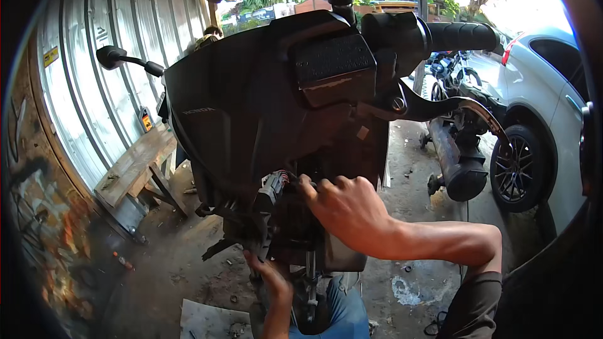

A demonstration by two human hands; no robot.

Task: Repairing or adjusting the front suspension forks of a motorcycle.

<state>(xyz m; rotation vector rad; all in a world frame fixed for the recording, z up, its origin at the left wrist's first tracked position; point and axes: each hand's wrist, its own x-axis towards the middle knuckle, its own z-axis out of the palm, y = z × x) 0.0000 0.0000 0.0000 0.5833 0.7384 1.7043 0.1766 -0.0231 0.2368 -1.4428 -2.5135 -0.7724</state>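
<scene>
the dark scooter front [229, 116] has a grey plug [271, 191] at its low middle, the left hand [272, 276] is below — i can't tell its grip — and thin wires [284, 177] sit beside the curled right hand [345, 204], its hold hidden too, so a hard tug could snap one.

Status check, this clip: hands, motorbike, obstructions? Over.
Right hand beside grey plug, grip hidden. Left hand below, grip unclear. Motorbike: wires exposed. Brake lever above, clear of both hands.

Right hand [344, 204] curled, right elbow [488, 245] bent, left hand [274, 277] lower
</scene>
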